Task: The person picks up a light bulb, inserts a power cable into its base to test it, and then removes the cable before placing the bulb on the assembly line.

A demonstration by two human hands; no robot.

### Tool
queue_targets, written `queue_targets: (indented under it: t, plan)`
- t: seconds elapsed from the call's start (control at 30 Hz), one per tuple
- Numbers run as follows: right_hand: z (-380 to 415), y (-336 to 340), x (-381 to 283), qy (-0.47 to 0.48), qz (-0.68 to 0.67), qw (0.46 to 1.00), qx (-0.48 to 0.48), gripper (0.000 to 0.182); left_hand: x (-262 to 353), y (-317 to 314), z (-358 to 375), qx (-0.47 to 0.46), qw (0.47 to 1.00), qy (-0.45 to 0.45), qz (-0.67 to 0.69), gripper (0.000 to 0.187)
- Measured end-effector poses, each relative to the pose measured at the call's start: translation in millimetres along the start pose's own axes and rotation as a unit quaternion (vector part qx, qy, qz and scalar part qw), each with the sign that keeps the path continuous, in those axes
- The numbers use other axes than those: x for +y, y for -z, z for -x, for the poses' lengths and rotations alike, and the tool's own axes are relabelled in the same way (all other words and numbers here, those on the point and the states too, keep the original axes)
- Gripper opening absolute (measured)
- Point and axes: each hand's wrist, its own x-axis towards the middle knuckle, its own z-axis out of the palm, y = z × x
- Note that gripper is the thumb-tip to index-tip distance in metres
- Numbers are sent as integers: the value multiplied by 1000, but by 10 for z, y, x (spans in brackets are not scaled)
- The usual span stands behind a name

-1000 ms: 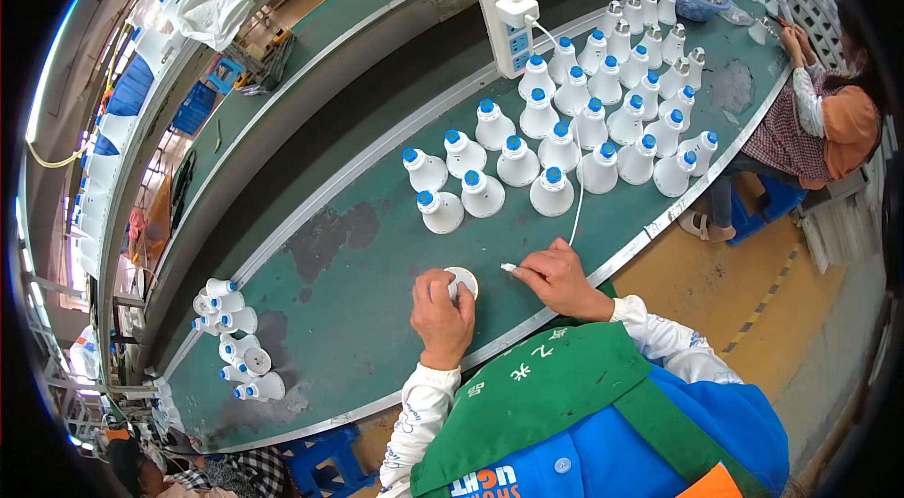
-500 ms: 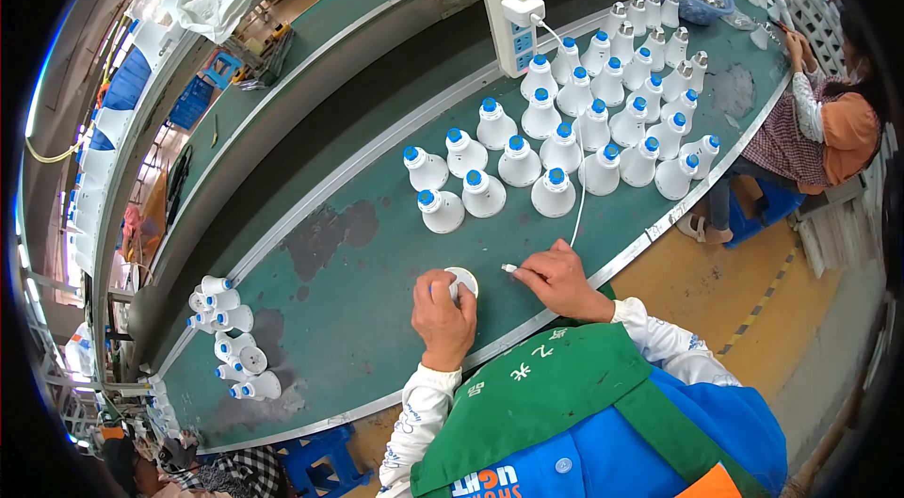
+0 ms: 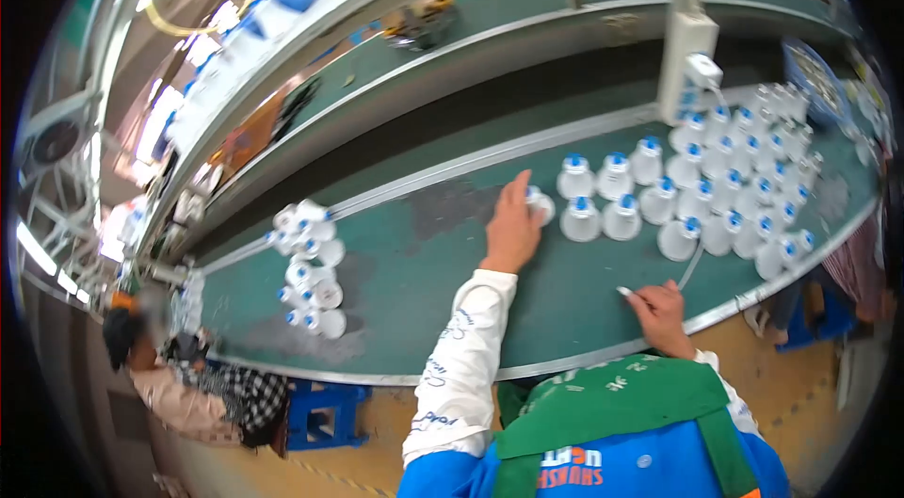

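My left hand (image 3: pixel 511 232) reaches forward over the green bench, its fingers closed around a white bulb housing (image 3: pixel 540 206) at the left end of the grouped bulbs. The hand hides part of that housing. Just to its right stand white bulb housings with blue caps (image 3: pixel 580 219), upright in rows. Nearer my body, my right hand (image 3: pixel 664 317) pinches a small white cable plug (image 3: pixel 624 292) between thumb and fingers. The white cable (image 3: pixel 692 267) runs from behind this hand up among the bulbs.
A smaller cluster of white housings (image 3: pixel 315 296) lies on the left of the green bench (image 3: pixel 424 310). A power strip (image 3: pixel 695 46) is fixed to a post at the back, near a blue basket (image 3: pixel 815 79). One person (image 3: pixel 188 394) sits at left, another at far right.
My left hand has moved from close to my body out to the bulb group, carrying the housing. My right hand keeps hold of the plug. The camera view has turned left.
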Motion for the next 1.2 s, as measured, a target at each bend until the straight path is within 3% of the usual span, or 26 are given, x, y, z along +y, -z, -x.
queue_targets:
  t: [0.03, 0.1, 0.17, 0.23, 0.27, 0.33, 0.4, 0.47, 0.5, 0.6, 0.67, 0.73, 0.8, 0.97, 1.07, 1.2]
  plan:
    - [-12, -1, -59, -13, -8, 1000, 6, 17, -72, 174, 39, 13, 1000, 10, -13, 55]
    - [5, -29, -26, -21, -2, 1000, -7, 17, -156, 446, 183, 102, 990, -56, -83, 63]
    - [-3, -23, -34, -13, -6, 1000, -16, 17, -487, 932, 413, 203, 959, -18, -195, 68]
    - [-3, -30, -27, -27, 27, 999, -22, 17, -1082, 1503, 773, 318, 890, 71, -318, 71]
    - [6, -36, -12, -18, 17, 999, -25, 17, -1383, 1775, 972, 429, 835, 97, -330, 66]
    - [20, -58, 28, -29, 35, 999, -27, 18, -1529, 2242, 1268, 531, 726, 290, -328, 68]
    - [23, -78, 31, -30, 26, 999, -30, 18, -1814, 2538, 1572, 454, 749, 346, -335, 61]
    - [30, -94, 44, -36, 21, 999, -28, 18, -2223, 2576, 1906, 338, 860, 348, -157, 55]
    - [34, -86, 60, -46, 20, 998, -37, 19, -2274, 2473, 1917, 368, 861, 298, -186, 53]
    - [57, -76, 79, -61, 23, 997, -42, 19, -1861, 2228, 1767, 346, 875, 266, -209, 54]
    - [59, -68, 86, -53, 26, 998, -37, 18, -1375, 2003, 1552, 337, 903, 248, -103, 55]
    - [34, -58, 70, -53, 17, 997, -49, 18, -909, 1713, 1344, 286, 941, 173, -51, 53]
    - [32, -68, 31, -40, -3, 998, -55, 17, -522, 1398, 1188, 172, 978, 116, -10, 47]
    - [-210, -16, -325, 10, -45, 996, -79, 15, 363, 699, 882, -12, 991, 29, 131, 39]
    - [-249, -86, -367, -3, -84, 995, -59, 14, 521, 390, 828, -67, 985, -31, 156, 41]
    - [-250, -143, -322, -13, -108, 991, -78, 15, 532, 296, 845, -161, 978, -46, 125, 50]
